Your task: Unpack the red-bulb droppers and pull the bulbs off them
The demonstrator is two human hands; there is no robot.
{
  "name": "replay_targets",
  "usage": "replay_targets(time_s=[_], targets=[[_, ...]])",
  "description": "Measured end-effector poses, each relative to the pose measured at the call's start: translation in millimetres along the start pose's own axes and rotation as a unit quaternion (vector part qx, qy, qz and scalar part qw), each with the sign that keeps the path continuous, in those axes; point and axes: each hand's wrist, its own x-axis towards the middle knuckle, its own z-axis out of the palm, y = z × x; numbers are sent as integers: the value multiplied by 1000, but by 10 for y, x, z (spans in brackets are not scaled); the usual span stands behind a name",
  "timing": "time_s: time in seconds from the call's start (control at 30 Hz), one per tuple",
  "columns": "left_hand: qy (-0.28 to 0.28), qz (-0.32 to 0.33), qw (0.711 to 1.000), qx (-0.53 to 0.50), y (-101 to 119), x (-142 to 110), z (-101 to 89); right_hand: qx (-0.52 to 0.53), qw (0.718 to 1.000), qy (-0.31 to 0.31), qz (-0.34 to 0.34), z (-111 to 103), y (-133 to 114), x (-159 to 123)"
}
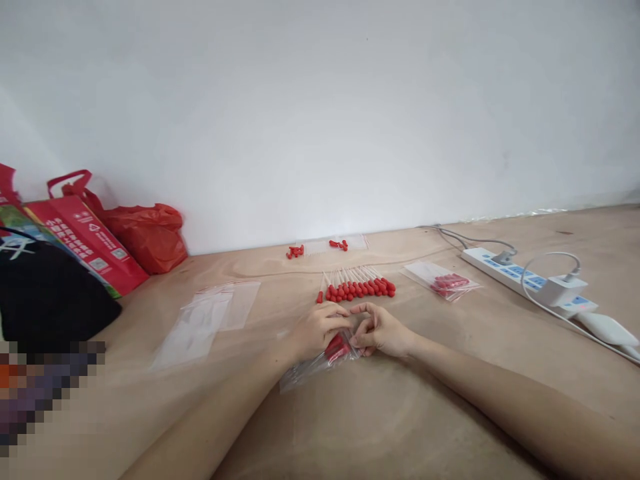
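Note:
Near the middle of the table, my left hand (pixel 320 328) and my right hand (pixel 384 331) are close together on a clear zip bag (pixel 311 373). Red pieces (pixel 337 348) show through its plastic. My right thumb and fingers pinch the bag's right end, while the fingers of my left hand are closed over its upper part. Just beyond my hands lies a row of droppers (pixel 357 288) with red rubber bulbs toward me and thin pale tubes pointing away. One dropper (pixel 320 297) sits slightly apart at the row's left end.
Flat clear bags (pixel 205 320) lie to the left. A filled bag (pixel 447 281) with red pieces is on the right, beside a white power strip (pixel 520 277) with cables. Loose red bulbs (pixel 295 251) sit near the wall. Shopping bags (pixel 90 240) stand far left.

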Motion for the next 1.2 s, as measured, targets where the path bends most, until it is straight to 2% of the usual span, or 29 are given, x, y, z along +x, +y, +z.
replay_targets(time_s=[0.27,0.47,0.67,1.0,1.2], targets=[[42,37,998,26,-24,-6,7,17,1000,-2,5,0,-28,-24],[16,16,999,37,-1,-3,-12,18,999,-21,26,-33,-63,-47],[22,37,999,23,-12,-3,-1,16,999,-25,28,-36,-49,-44],[19,30,999,9,-32,-12,16,34,998,-39,38,-53,-71,-47],[25,55,998,9,-52,-7,26,44,997,-31,47,-43,-98,-61]])
